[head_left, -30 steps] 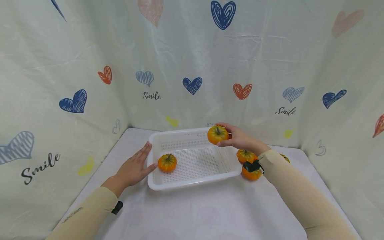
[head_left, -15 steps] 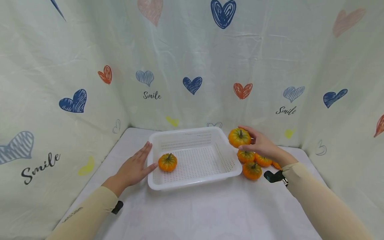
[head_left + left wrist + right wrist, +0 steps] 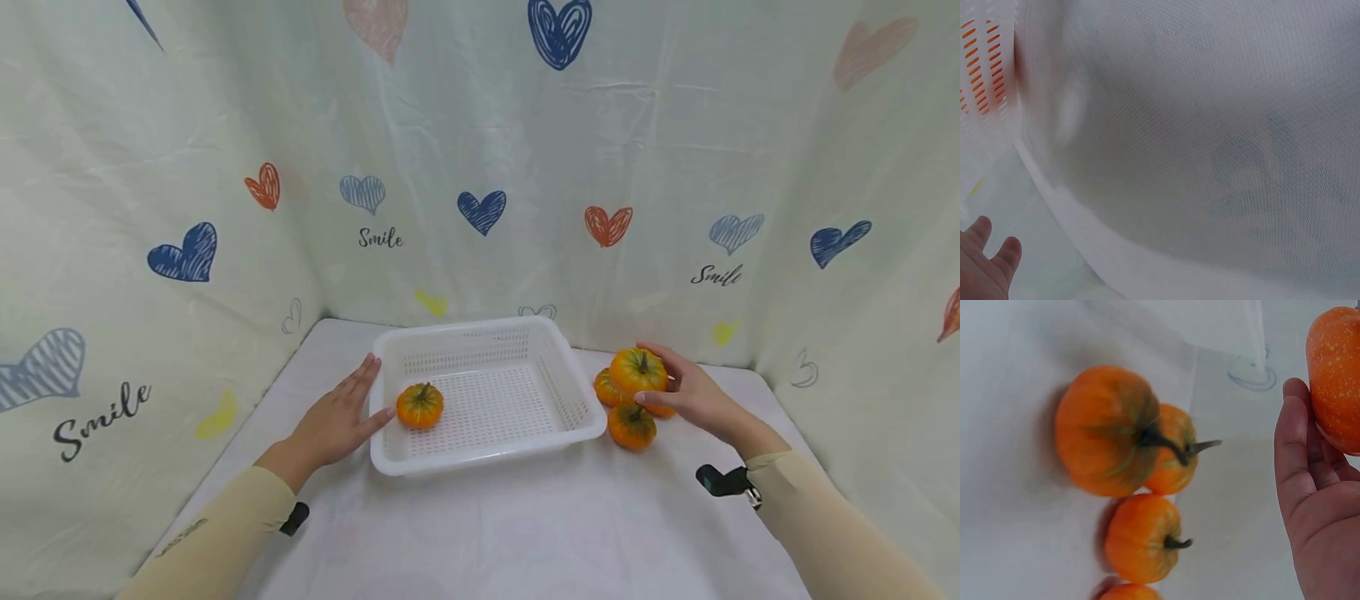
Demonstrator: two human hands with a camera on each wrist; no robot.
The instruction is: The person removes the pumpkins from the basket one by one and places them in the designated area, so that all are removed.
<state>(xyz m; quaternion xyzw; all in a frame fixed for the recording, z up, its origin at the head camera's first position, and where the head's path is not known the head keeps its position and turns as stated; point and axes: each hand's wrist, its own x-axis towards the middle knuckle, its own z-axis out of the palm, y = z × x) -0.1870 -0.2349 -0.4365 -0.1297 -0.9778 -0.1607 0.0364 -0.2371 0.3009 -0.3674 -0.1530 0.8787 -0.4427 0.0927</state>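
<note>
My right hand (image 3: 697, 396) grips a small orange pumpkin (image 3: 637, 369) with a green-striped top, above a cluster of similar pumpkins at the right. In the right wrist view the held pumpkin (image 3: 1338, 381) rests between fingers and thumb, partly cut off by the frame edge. Fingers straight, my left hand (image 3: 333, 423) touches the left rim of a white perforated plastic basket (image 3: 480, 457). One pumpkin (image 3: 420, 407) sits inside that basket near its left end. Two fingertips (image 3: 1007, 256) of the left hand show at the corner of the left wrist view.
Right of the basket, several pumpkins stand on the white-covered table, including a front one (image 3: 632, 427) and one behind it (image 3: 608, 388). A heart-printed curtain (image 3: 480, 275) hangs around the table's back and sides.
My right hand has carried the pumpkin from above the basket's right side rightward and down, over the cluster of pumpkins. The left hand and the basket stay in place.
</note>
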